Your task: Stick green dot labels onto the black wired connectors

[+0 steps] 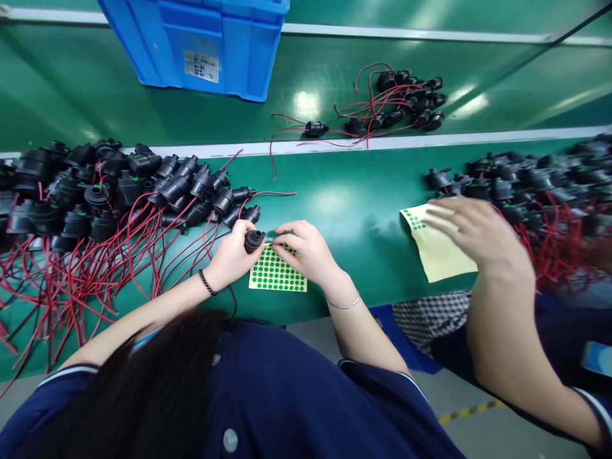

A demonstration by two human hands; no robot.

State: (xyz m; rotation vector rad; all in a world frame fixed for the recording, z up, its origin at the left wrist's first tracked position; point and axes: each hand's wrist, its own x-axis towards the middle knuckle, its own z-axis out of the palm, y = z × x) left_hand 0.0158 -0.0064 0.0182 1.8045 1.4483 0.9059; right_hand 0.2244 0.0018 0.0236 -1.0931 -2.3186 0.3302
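Observation:
My left hand (235, 254) is closed around a small black pump (254, 240), whose round end points towards the right. Close beside it, my right hand (306, 252) has its fingers bent at the top edge of a pale yellow sheet of green dot stickers (278, 273). The fingertips appear to pinch that edge; whether a single dot is between them is too small to tell. The sheet lies flat on the green table (329, 217), below both hands. Its upper corners are partly covered by my fingers.
A heap of black pumps (76, 191) with red wires fills the left side. More pumps (411, 102) lie beyond the white strip, near a blue crate (215, 44). At right, a co-worker's blurred hand (478, 233) is over another sticker sheet (444, 252), before another pump heap (526, 178).

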